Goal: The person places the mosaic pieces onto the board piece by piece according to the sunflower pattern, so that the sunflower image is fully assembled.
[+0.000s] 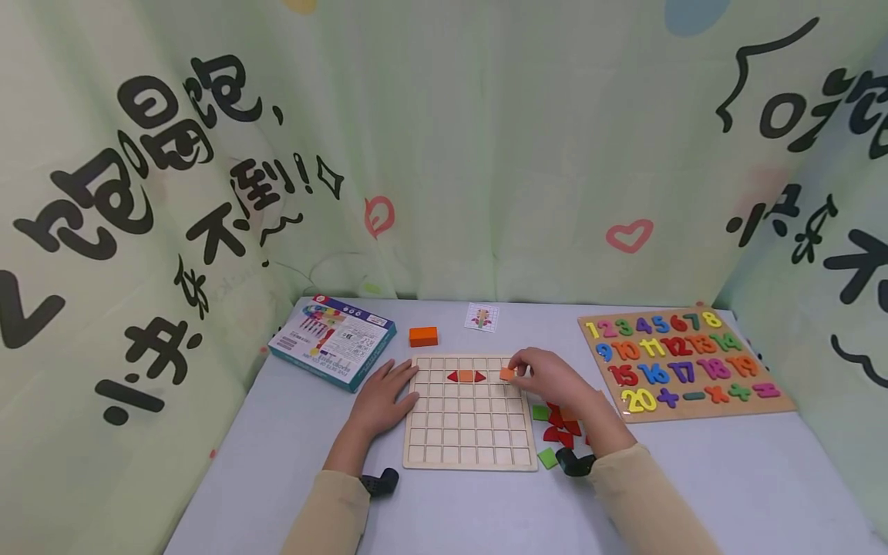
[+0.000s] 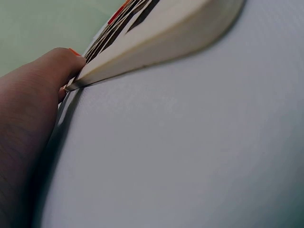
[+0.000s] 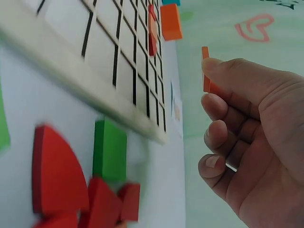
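Note:
A pale wooden grid board (image 1: pixel 469 432) lies on the table. In its upper rows sits an orange square tile (image 1: pixel 466 376) with a red tile on either side. My right hand (image 1: pixel 551 378) is over the board's upper right corner and pinches an orange tile (image 3: pixel 206 71) between thumb and index finger. My left hand (image 1: pixel 385 397) rests at the board's left edge; its thumb touches the edge, and no held thing shows. Right of the board lie loose red tiles (image 3: pixel 57 175) and green tiles (image 3: pixel 110 149), partly hidden by the right forearm in the head view.
Behind the board are an orange block (image 1: pixel 423 337) and a small pattern card (image 1: pixel 482 317). A flat box (image 1: pixel 333 339) lies at the back left. On the right is a wooden number board (image 1: pixel 694 362). Printed curtains (image 1: pixel 527 193) stand behind the table.

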### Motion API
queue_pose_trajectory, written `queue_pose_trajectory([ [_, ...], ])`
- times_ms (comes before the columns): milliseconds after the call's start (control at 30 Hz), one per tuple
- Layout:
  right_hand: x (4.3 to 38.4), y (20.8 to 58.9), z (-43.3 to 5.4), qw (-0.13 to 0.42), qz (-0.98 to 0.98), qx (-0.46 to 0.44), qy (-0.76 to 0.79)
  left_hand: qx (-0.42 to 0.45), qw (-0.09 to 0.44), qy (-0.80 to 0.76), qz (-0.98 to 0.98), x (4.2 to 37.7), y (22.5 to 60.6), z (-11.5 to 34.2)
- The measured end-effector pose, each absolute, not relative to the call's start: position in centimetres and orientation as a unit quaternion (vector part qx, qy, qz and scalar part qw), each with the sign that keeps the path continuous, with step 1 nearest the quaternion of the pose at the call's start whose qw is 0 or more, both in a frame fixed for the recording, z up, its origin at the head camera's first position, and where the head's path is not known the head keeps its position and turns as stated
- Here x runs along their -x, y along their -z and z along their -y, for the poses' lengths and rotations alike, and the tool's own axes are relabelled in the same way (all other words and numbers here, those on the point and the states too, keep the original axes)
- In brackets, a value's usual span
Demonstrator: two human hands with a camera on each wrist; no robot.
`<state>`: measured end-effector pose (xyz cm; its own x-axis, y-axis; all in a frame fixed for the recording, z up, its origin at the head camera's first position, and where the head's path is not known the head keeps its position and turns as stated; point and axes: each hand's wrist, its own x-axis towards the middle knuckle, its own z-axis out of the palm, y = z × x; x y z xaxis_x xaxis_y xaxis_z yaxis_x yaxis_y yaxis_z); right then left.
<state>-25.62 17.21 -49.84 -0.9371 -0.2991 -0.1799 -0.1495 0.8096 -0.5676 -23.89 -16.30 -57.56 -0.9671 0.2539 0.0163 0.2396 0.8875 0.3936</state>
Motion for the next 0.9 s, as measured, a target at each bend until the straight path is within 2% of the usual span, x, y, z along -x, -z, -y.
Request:
queue_pose_trajectory([
  [533,25.9,50.7,-11.1,0.122,-0.933,0.184,0.286,-0.129,0.018,-0.197,-0.972,24.0,57.8,16.4],
  [900,26.1,52.3,-8.7,0.132,-0.928,0.174,0.303,-0.127,0.016,-0.193,-0.973,24.1,57.9,16.4],
])
